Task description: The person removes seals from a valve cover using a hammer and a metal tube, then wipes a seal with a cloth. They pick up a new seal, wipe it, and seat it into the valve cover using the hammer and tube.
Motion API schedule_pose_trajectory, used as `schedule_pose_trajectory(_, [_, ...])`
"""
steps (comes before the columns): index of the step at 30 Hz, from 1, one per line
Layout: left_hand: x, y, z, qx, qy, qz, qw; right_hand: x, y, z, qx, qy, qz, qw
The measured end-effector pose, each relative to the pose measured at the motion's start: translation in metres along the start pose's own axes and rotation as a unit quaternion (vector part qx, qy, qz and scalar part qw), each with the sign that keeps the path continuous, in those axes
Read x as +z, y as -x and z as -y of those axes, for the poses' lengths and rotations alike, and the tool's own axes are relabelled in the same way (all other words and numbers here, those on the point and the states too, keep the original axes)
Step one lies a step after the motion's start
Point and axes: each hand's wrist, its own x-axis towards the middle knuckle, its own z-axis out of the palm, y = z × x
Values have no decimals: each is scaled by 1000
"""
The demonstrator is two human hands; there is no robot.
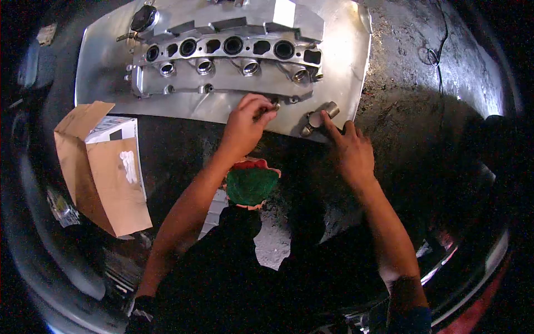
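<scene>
My left hand [245,128] is closed in a pinch on a small metal piece [275,104], largely covered by the fingers. It is just below the front edge of a silvery engine valve cover [189,79], which has a row of dark round ports. My right hand [354,153] has its index finger stretched out, its tip at a short metal cylinder [332,108]; the other fingers are partly bent. Beside that cylinder lie a round-faced metal piece [316,119] and a smaller metal piece [306,130], close together near the sheet's edge.
A bent metal sheet [105,72] lies under the cover. An opened cardboard box [119,183] stands at left. Below my left hand is a green cloth-like item with a reddish rim [252,185]. A thin dark cable [441,72] runs over the stained floor at right.
</scene>
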Motion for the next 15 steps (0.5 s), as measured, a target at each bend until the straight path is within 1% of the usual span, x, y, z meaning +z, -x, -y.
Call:
schedule_pose_trajectory(1, [0,-2,-5,-64,138,-2,988,0,0,0,6,-7,6,1000])
schedule_pose_trajectory(2, [-1,-1,-11,-83,201,-5,976,0,0,1,11,-16,11,1000])
schedule_pose_trajectory(4, [-9,4,-39,-123,323,-10,938,6,2,1,9,-17,-9,1000])
schedule_pose_trajectory(5, [-8,5,-39,-118,356,-10,927,7,2,1,7,-17,-19,1000])
schedule_pose_trajectory(8, [-7,7,-48,-125,337,-22,933,6,3,0,9,-25,-12,1000])
schedule_pose_trajectory(11, [-1,9,-57,-126,298,-57,944,8,3,0,10,-30,-24,999])
schedule_pose_trajectory(14, [-3,13,-66,-134,263,-75,952,9,3,1,-18,-56,-100,993])
schedule_pose_trajectory(15, [-5,13,-70,-145,259,-65,953,3,1,6,-2,-170,-113,979])
